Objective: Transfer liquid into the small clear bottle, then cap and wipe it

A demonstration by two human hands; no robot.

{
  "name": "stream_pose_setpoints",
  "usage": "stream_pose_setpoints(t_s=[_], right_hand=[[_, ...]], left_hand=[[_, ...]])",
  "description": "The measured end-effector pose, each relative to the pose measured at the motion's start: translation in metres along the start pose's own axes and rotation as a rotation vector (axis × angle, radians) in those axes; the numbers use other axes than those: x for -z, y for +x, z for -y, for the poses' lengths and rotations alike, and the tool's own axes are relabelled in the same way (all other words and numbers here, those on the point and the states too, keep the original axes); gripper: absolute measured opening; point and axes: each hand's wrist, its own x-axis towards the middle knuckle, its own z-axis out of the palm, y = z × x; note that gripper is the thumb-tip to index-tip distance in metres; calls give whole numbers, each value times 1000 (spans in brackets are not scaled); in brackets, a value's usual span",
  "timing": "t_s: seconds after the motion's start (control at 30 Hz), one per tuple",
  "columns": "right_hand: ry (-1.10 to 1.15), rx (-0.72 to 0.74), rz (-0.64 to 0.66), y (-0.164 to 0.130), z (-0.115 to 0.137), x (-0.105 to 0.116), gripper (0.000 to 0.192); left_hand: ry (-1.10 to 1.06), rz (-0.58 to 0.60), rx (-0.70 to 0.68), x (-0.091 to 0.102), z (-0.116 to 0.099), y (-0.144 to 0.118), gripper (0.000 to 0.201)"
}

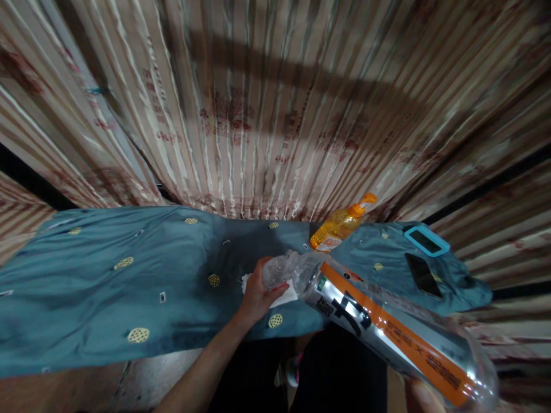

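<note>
My left hand (256, 292) is closed round a clear plastic cup (274, 271), held over the cloth. A large clear bottle (383, 327) with an orange and silver label lies slanted in the air, its neck pointing left at the cup's mouth. Whether the neck touches the cup I cannot tell. At the bottom edge, part of my right hand (424, 397) grips the bottle near its base; most of that hand is hidden or out of frame. White paper (287, 296) lies on the cloth beneath the cup.
A teal patterned cloth (176, 287) covers the narrow table. Behind the bottle stands an orange pump bottle (338, 229). Farther right lie a blue-framed device (426, 240) and a dark phone (423, 274). Striped curtains (258, 115) hang along the back and both sides.
</note>
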Motion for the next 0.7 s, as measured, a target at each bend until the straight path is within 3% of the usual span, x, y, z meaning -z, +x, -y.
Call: stream_pose_setpoints(t_s=[0.4,0.7], right_hand=[[22,-17,-64,-10,8,-10,96],[-26,-20,-69,-7,13,-4,92]], left_hand=[[-6,1,-7,1,-4,1,56],[10,-7,-32,0,-2,1,57]])
